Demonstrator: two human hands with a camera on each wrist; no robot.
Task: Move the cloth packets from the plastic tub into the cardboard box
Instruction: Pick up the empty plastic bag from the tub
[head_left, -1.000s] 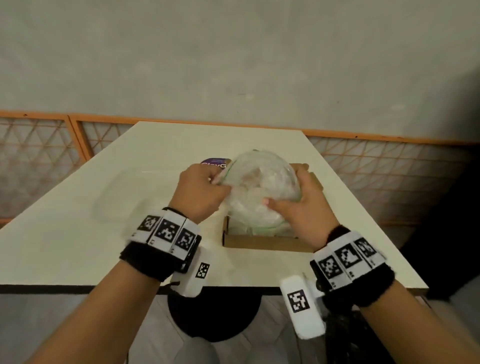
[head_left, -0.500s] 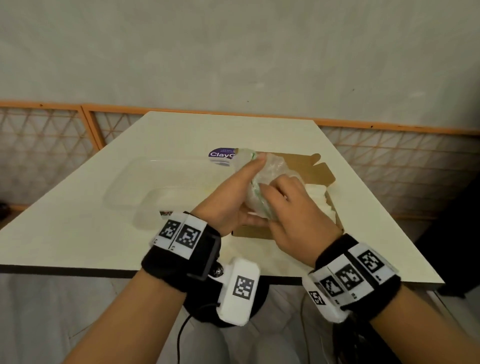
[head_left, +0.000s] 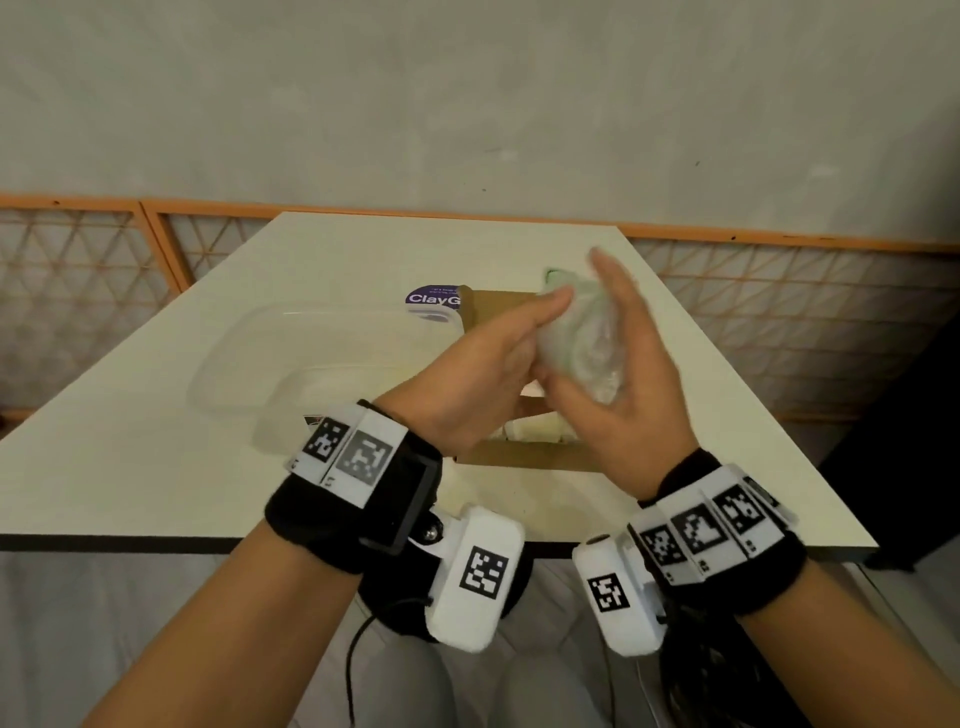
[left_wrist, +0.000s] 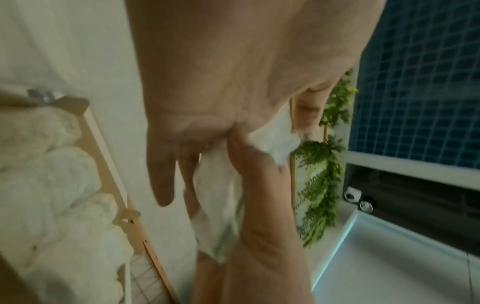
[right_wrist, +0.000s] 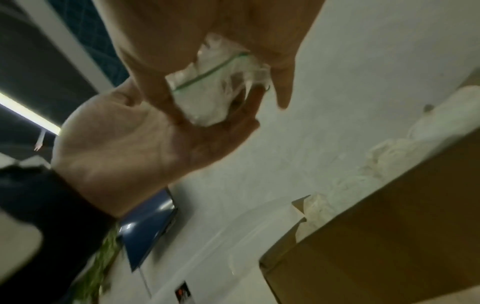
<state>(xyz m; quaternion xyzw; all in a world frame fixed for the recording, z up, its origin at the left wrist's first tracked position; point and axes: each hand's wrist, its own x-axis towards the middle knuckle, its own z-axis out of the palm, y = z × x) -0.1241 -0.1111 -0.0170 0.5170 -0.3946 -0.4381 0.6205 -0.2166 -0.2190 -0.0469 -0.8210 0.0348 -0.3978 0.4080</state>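
Observation:
A crumpled clear packet (head_left: 582, 343) with a green zip line is squeezed between my two hands above the cardboard box (head_left: 530, 457). My left hand (head_left: 493, 358) presses its flat palm and straight fingers against the packet's left side. My right hand (head_left: 623, 353) holds it from the right, thumb across the packet's near end and fingers pointing up. In the right wrist view the packet (right_wrist: 207, 82) sits between my right thumb and fingers, over the left palm (right_wrist: 130, 148). White cloth packets (left_wrist: 52, 164) fill the box. The clear plastic tub (head_left: 291, 364) lies left of the box.
A purple-labelled lid (head_left: 431, 301) lies behind the tub, touching the box's far left corner. The cream table (head_left: 156, 467) has bare surface in front and on the left. An orange-framed lattice rail (head_left: 78, 270) runs behind the table, below a grey wall.
The packet was a large puffed bag held over the box; it is now pressed small between my palms. Both hands have turned upright and lifted a little to the right.

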